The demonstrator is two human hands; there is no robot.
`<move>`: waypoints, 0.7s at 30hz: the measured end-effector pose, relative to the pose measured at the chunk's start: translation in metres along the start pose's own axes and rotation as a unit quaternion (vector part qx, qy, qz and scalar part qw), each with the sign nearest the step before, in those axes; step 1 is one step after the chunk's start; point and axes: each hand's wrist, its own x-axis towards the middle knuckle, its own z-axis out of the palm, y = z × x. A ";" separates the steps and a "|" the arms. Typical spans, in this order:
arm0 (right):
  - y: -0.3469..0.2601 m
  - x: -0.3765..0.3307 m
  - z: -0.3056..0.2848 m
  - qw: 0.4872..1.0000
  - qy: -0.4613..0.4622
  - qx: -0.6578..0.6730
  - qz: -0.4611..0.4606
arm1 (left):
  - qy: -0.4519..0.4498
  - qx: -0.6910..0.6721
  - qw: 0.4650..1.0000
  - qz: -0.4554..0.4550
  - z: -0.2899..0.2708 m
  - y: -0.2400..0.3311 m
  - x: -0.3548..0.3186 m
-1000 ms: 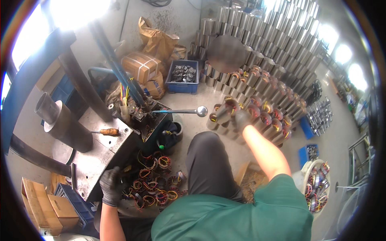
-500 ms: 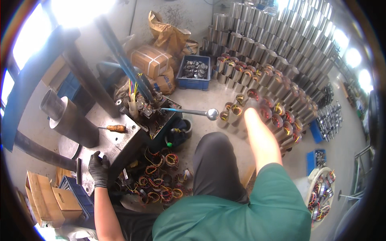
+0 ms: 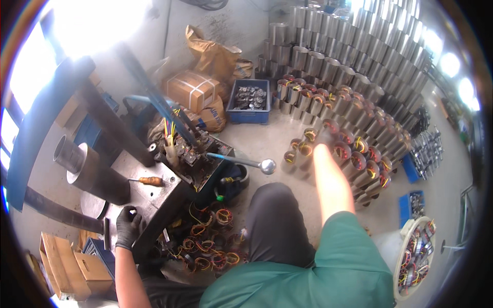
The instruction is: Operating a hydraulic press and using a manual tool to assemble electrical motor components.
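My left hand (image 3: 128,226), in a dark glove, rests at the near edge of the metal press table (image 3: 154,167). Its thumb and fingers are slightly bent and apart, and I see nothing held. Just beyond it are a short dark bar (image 3: 106,233) and a thick metal cylinder (image 3: 100,174) standing on a round plate. A screwdriver (image 3: 151,181) with a wooden-looking handle lies on the table. My right arm stretches out to the metal cylinders with wound coils (image 3: 341,150) on the floor. My right hand (image 3: 324,137) is smeared by motion among them, so its fingers are unclear.
A blue lever with a ball end (image 3: 267,166) juts out from the press. Wired coil rings (image 3: 218,259) lie on the floor beside my leg. Behind are a blue crate of metal parts (image 3: 250,115) and tall stacks of shiny cylinders (image 3: 313,64). A white tub (image 3: 401,256) stands at right.
The whole view has shifted slightly. My left hand's fingers have curled a little more at the table edge. My right hand stays stretched out over the coil cylinders.
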 end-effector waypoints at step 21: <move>-0.036 -0.436 -0.023 0.016 -0.750 -0.296 -0.591 | 0.209 -0.194 0.958 0.033 0.052 0.022 -0.020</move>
